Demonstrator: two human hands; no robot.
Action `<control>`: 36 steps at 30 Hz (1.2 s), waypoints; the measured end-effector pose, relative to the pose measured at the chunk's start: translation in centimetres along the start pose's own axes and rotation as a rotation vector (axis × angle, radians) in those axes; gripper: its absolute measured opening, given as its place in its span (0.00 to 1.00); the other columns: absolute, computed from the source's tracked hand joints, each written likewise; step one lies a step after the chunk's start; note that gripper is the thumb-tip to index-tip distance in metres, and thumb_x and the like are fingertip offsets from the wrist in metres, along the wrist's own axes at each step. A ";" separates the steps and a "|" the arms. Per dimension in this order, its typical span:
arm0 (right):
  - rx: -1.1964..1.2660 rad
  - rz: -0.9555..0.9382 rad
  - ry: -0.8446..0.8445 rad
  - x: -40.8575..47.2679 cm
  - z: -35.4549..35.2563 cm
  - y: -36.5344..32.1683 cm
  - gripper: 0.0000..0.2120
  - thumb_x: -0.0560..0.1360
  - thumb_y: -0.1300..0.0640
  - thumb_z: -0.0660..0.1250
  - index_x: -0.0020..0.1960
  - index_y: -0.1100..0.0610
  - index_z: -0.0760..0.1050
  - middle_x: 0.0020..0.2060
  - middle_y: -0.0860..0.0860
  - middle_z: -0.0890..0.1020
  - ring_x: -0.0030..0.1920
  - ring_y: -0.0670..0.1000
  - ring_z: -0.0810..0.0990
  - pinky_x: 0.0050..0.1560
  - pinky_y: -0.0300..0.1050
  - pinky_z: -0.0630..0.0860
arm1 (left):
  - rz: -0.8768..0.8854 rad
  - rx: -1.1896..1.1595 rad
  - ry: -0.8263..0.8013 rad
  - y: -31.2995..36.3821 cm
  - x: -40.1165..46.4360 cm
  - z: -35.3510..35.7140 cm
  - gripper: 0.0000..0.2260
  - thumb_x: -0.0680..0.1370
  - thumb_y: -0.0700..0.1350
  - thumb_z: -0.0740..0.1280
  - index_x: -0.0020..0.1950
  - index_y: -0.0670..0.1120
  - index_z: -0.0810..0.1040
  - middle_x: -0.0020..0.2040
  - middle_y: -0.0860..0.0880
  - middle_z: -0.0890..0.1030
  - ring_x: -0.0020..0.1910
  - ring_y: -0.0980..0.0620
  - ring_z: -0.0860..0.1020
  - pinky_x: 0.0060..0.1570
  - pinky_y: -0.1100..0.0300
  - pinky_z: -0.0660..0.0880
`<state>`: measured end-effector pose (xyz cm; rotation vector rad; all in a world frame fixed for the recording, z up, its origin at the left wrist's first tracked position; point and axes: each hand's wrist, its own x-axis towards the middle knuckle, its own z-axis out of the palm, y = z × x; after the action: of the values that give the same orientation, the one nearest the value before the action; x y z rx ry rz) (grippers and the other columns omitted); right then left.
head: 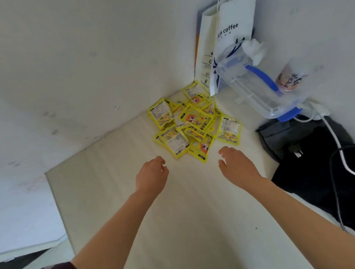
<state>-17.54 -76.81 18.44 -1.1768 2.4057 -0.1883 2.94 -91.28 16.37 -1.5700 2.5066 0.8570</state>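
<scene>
Many yellow packets (192, 123) lie heaped on the desk (113, 177), straight ahead of both hands. The left hand (152, 174) and the right hand (238, 164) are just before the heap, one at each near corner, with fingers loosely bent and holding nothing. The nearest packet of the heap lies between them, about equally close to both.

Pale table (176, 215), white corner walls (78, 67)

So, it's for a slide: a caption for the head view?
The left hand and right hand reach, empty, for yellow sachets on a table.
</scene>
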 end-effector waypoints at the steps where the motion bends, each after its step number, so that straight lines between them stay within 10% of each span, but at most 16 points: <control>1: 0.007 0.002 -0.007 0.9 -0.2 0.0 0.17 0.80 0.54 0.56 0.67 0.56 0.68 0.59 0.53 0.77 0.59 0.56 0.75 0.55 0.51 0.75 | -0.030 -0.032 -0.015 0.3 0.9 0.0 0.11 0.79 0.48 0.60 0.61 0.50 0.75 0.54 0.53 0.80 0.57 0.49 0.76 0.52 0.52 0.76; 14: -0.005 -0.066 -0.029 15.3 -3.0 -2.5 0.22 0.79 0.47 0.61 0.66 0.62 0.67 0.61 0.59 0.72 0.61 0.61 0.72 0.58 0.54 0.72 | -0.508 -0.479 0.034 4.1 9.9 1.4 0.21 0.75 0.52 0.68 0.64 0.45 0.67 0.57 0.44 0.79 0.53 0.42 0.78 0.50 0.50 0.76; 24: -0.138 -0.035 -0.010 20.7 -0.5 -4.0 0.38 0.72 0.40 0.69 0.71 0.61 0.61 0.66 0.61 0.70 0.66 0.64 0.68 0.63 0.56 0.68 | -0.521 -0.334 0.077 4.7 11.5 3.0 0.38 0.69 0.56 0.76 0.70 0.48 0.59 0.66 0.45 0.69 0.63 0.41 0.73 0.55 0.46 0.73; 36: 0.284 0.169 -0.078 15.1 0.3 -2.1 0.26 0.71 0.44 0.72 0.64 0.54 0.70 0.61 0.55 0.75 0.65 0.59 0.72 0.63 0.59 0.69 | -0.582 -0.522 0.042 1.9 9.4 2.9 0.20 0.68 0.46 0.77 0.55 0.47 0.73 0.48 0.50 0.80 0.50 0.47 0.80 0.49 0.53 0.78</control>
<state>-23.98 -89.84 13.74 -0.8342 2.3030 -0.4069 -3.84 -96.88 11.57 -2.3042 1.7307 1.4328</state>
